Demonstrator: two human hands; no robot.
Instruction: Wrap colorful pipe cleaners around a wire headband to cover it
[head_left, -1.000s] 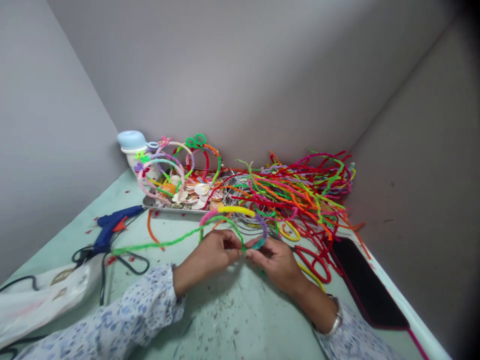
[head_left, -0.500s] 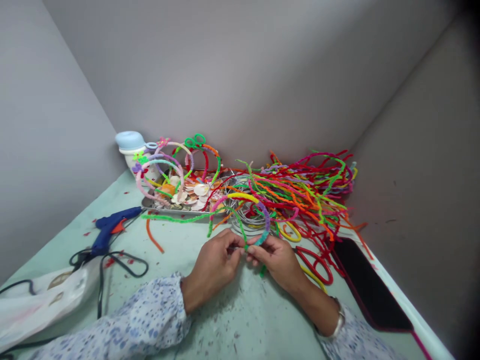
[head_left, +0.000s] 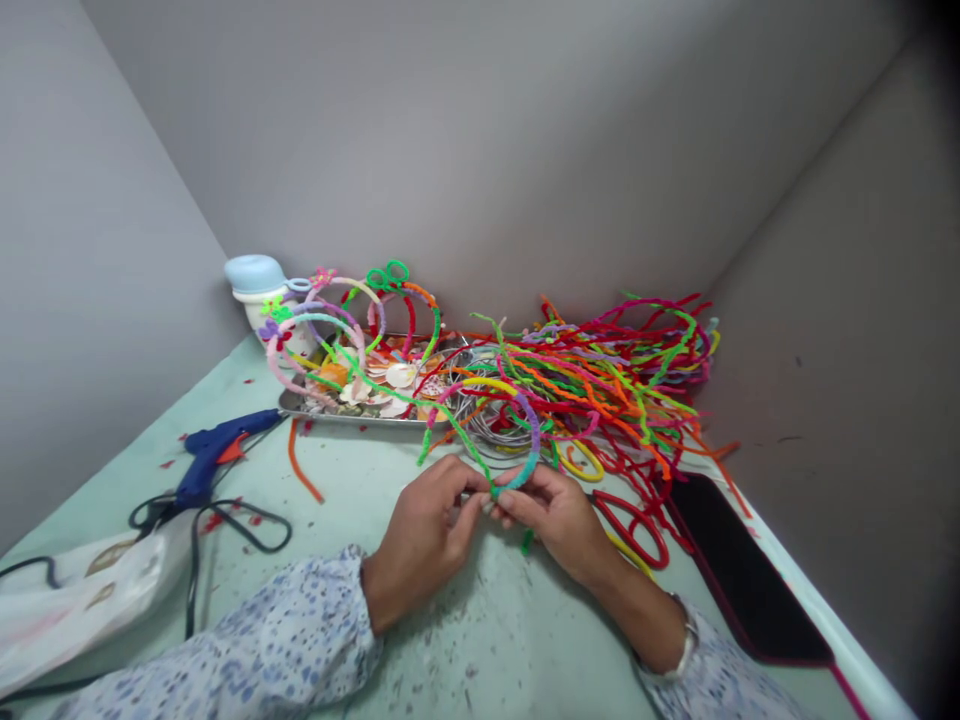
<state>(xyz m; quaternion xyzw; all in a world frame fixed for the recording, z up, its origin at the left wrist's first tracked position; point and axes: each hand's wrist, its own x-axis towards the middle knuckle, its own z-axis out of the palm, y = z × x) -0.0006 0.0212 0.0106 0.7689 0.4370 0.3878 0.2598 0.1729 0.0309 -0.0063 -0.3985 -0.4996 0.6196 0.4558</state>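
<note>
A curved headband [head_left: 531,425] wrapped in pink, yellow, purple and teal fuzzy stem stands up from my fingers. My right hand [head_left: 564,515] pinches its teal lower end. With thumb and fingertips together, my left hand [head_left: 439,512] holds a green pipe cleaner [head_left: 457,435] where it meets that end. The green stem's long free part runs up and to the left, over the metal tray. The two hands' fingertips are close together, and they hide part of the join.
A metal tray [head_left: 360,420] of shells and petals has finished hoops [head_left: 360,300] and a cup [head_left: 259,290] near it. Loose pipe cleaners [head_left: 615,370] lie right of it. Red scissors [head_left: 637,530], a phone [head_left: 750,570], a blue glue gun [head_left: 214,450] and a plastic bag [head_left: 97,600] surround my hands.
The green pipe cleaner's free part has swung upward, from lying out flat to the left to slanting up over the tray. My hands have stayed nearly in place, still pinching.
</note>
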